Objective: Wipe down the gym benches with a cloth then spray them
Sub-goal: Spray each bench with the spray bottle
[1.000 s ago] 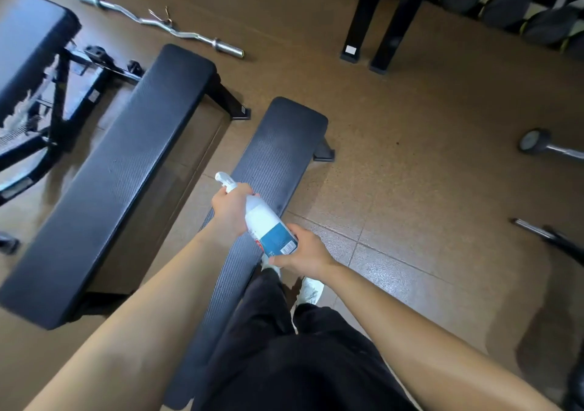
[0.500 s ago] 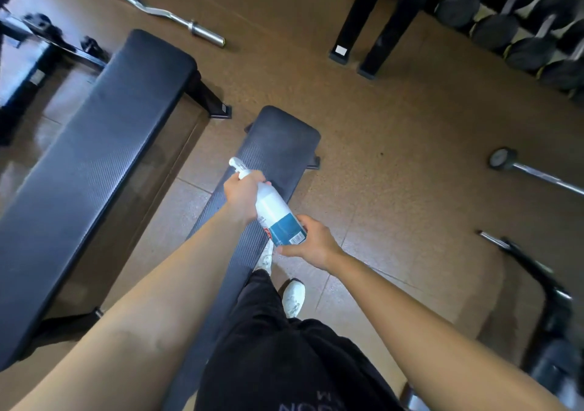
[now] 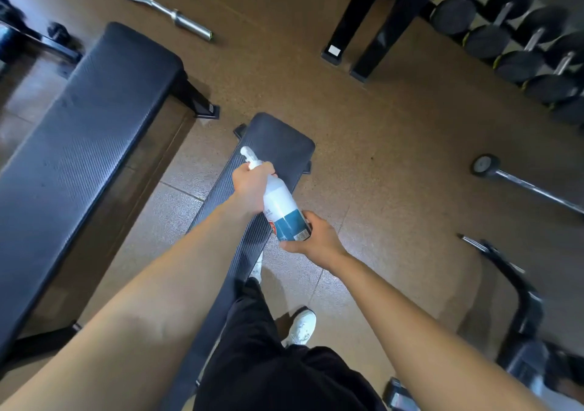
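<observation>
Head view. Spray bottle (image 3: 281, 208) held tilted above the narrow bench (image 3: 278, 145), nozzle toward its far end, probably aiming the spray. Left hand (image 3: 252, 186) curled round the neck at the trigger; right hand (image 3: 316, 237) wraps the base to steady it. Bottle: smooth white plastic cylinder, teal label. Bench pad: black, fine weave-like grain, rounded corners. No cloth seen

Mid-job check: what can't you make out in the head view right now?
All in the head view:
1. Trigger of the spray bottle: covered by the left hand.
2. Text on its label: too small, partly under the right hand.
3. Near end of the narrow bench: hidden behind arms and legs.
4. Lower-right machine: motion-blurred, cut off by the edge.
</observation>
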{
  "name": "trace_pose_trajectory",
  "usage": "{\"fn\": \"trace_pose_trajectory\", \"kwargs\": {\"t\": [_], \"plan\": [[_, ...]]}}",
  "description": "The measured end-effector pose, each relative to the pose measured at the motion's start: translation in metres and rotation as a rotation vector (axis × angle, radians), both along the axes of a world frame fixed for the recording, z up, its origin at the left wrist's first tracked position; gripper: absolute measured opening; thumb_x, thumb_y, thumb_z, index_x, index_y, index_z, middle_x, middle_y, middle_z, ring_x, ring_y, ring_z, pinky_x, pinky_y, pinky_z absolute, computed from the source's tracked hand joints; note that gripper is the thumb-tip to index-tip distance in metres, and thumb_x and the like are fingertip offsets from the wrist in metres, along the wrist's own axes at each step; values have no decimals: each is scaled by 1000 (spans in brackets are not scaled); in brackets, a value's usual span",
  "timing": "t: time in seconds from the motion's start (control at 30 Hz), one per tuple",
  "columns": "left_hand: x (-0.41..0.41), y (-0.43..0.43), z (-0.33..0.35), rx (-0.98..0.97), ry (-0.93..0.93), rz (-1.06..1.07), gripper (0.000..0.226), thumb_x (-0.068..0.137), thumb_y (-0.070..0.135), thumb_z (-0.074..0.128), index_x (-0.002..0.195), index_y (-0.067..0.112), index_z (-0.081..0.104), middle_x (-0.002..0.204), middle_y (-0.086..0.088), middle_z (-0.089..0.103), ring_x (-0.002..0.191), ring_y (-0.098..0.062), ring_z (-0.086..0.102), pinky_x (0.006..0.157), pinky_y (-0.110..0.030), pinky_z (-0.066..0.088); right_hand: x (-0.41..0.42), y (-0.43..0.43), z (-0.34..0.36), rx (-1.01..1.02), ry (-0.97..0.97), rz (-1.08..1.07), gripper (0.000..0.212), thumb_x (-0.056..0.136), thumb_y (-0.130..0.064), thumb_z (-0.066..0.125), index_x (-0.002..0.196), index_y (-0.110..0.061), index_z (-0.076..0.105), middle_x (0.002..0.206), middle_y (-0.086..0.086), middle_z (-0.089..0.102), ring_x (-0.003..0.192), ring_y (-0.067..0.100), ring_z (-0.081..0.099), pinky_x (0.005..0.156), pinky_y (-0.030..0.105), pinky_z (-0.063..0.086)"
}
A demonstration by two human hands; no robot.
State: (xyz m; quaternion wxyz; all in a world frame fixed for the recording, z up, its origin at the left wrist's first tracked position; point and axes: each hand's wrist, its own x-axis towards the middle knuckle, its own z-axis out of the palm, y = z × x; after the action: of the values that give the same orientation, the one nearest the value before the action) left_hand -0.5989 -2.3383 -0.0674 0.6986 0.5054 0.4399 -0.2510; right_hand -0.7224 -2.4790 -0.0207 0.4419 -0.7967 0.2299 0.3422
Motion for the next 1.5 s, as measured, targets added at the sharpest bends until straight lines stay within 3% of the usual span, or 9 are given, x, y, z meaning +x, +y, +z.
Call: {"fn": "trace_pose_trajectory", "kwargs": {"t": [0.37,0.53,0.67,0.8,0.9,1.03,1.2,1.3,1.5], "plan": [[-46,17,-8,14,62,39,16,79,-2,68,92,1,61,74,-16,65,56,-26,64,62,-35,56,-36,10,-1,9,71,77,59,72,-36,88,122,-25,58,111,-7,68,99,13,68,91,41,58],[-86,25,1,40,35,51,26,82,-1,72,105,2,61,83,-19,66,61,-27,66,59,-34,57,-67,12,5,43,70,134,54,77,-35,85,123,-25,58,101,-15,63,90,4,63,76,20,52],[-120,25,17,35,9,109,18,86,-5,68,99,2,59,77,-16,63,57,-25,65,53,-31,56,-98,8,11,67,28,158,62,75,-34,87,128,-22,58,109,-8,66,92,4,65,77,20,52],[-159,19,39,85,26,139,14,90,-3,62,100,3,54,71,-14,56,52,-22,59,41,-25,52,-134,-5,17,123,-16,189,56,76,-26,87,122,-29,57,101,-20,65,88,-4,65,72,9,50],[-194,18,42,131,-3,137,21,87,0,67,105,2,56,80,-16,59,61,-27,62,49,-31,56,-164,-10,16,164,-8,198,55,72,-30,88,118,-34,58,104,-19,66,96,3,67,87,26,58],[-244,24,44,268,26,155,19,87,8,74,90,16,57,98,-20,66,82,-33,66,82,-50,61,-206,-8,10,198,2,220,57,60,-46,86,110,-28,66,101,-10,73,93,11,70,88,43,59],[-302,38,60,306,86,268,16,90,3,67,101,6,55,83,-14,59,71,-26,62,77,-42,55,-257,3,10,272,6,271,58,63,-39,88,116,-30,65,102,-11,73,94,8,69,88,39,59],[-328,47,69,327,74,267,15,89,2,68,98,7,57,88,-16,60,74,-28,63,82,-46,57,-278,13,15,319,34,285,53,71,-33,88,117,-29,64,100,-13,71,93,3,68,84,29,57],[-370,73,70,363,37,239,16,90,8,74,101,11,61,97,-16,64,82,-28,66,80,-43,59,-316,38,20,349,18,295,51,74,-35,87,120,-27,64,105,-11,72,97,6,68,90,33,57]]}}
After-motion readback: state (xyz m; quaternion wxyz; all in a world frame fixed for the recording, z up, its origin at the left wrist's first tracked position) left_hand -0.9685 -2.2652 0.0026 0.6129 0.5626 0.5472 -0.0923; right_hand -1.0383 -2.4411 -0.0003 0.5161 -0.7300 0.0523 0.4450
